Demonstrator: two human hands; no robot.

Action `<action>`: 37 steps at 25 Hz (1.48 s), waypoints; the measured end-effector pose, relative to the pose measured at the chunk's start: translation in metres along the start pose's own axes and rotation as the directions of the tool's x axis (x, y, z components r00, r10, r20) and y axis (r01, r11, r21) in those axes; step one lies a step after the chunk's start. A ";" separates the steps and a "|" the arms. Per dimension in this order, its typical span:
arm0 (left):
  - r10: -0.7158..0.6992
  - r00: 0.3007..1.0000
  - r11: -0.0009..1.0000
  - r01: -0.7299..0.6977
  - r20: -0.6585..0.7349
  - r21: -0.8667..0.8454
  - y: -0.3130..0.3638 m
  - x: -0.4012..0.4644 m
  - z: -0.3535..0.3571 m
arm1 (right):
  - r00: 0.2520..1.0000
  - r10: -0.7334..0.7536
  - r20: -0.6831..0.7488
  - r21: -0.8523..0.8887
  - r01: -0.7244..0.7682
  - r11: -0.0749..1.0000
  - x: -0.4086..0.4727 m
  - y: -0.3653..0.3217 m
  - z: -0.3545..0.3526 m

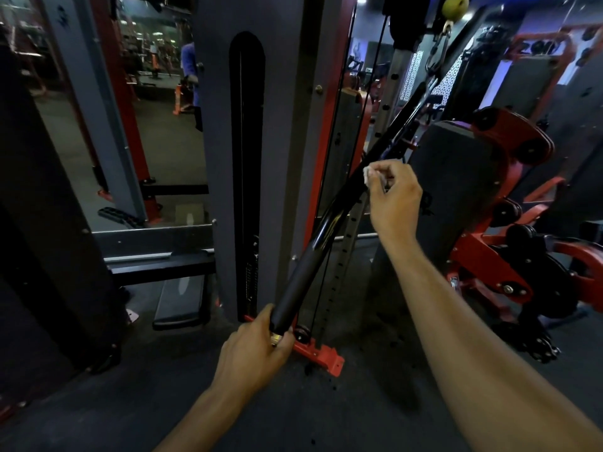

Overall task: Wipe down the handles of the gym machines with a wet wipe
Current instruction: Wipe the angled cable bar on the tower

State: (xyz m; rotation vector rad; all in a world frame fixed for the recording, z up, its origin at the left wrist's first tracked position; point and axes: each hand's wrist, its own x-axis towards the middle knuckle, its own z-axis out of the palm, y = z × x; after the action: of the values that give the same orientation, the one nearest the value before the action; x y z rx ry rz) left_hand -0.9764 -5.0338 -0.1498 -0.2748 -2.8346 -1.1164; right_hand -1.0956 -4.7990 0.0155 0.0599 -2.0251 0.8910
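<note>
A small white wet wipe (368, 175) is being pinched in the curled fingers of the right hand (393, 194), and it is being pressed against the glossy middle stretch of a long black pull-down bar (321, 233). The near end of that bar is being gripped by the left hand (253, 345), whose fingers are being wrapped around the matte grip sleeve (293, 290) just above a brass-coloured end cap. The bar is being held on a slant, from near left up to far right, where it is being carried by a clip (439, 48) under a yellow-green ball (454, 5). Behind it a grey weight-stack column (212, 158) and a thin cable (329, 197) are being passed, with a red and black machine (509, 197) further right.

By this reading, the wipe is being used on the bare metal, while the grip sleeve, the part actually handled, is not being touched by it. The sleeve under the left hand is likely to be missed unless that hand is being shifted. The hanging bar could also swing if the steadying grip is being loosened, and the small wipe could slip out.
</note>
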 end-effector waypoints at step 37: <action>-0.244 0.969 0.969 0.245 0.026 -0.025 0.015 -0.002 0.008 | 0.950 -0.258 0.177 0.269 0.205 0.941 -0.132 0.001 0.003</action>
State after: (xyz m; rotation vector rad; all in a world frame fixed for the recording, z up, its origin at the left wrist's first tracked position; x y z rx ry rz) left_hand -0.9720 -5.0174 -0.1458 0.0638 -2.9356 -1.2028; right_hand -1.0187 -4.8377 -0.0853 0.5438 -2.0335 1.0135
